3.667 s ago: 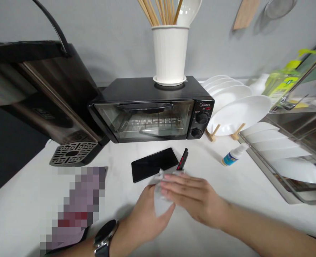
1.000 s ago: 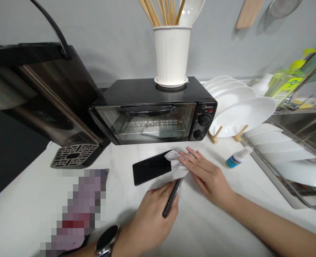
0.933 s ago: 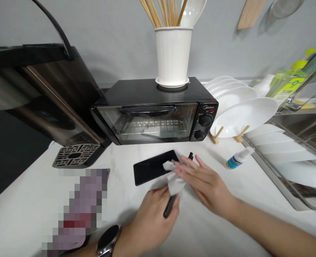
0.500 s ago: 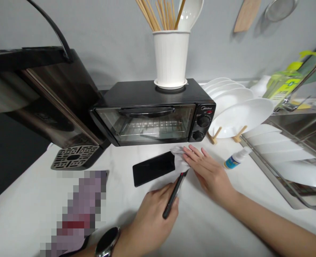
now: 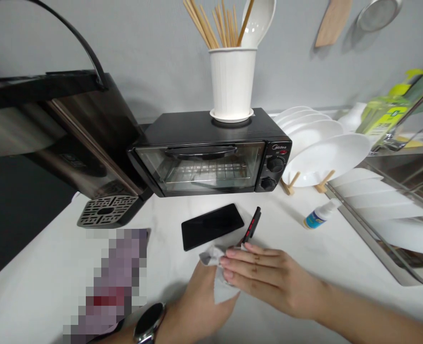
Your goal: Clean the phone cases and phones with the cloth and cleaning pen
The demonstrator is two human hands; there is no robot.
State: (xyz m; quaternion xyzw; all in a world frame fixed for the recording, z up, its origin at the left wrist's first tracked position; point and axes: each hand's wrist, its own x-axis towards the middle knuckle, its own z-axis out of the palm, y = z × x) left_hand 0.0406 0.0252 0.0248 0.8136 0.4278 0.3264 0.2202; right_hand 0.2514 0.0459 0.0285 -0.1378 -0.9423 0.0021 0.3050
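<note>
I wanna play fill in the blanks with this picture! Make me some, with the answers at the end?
1. The watch is on the person's ____ arm.
2. The cup on top of the black oven is coloured ____.
3. The hand lying over the pale cloth is the ____ one.
4. The marks on the black tool are ____.

Missing words: left; white; right; red.

A grey wall (image 5: 161,62) fills the top of the frame; a white, faintly veined desk (image 5: 164,229) spans the bottom, with a steel sink (image 5: 384,253) at right.
</note>
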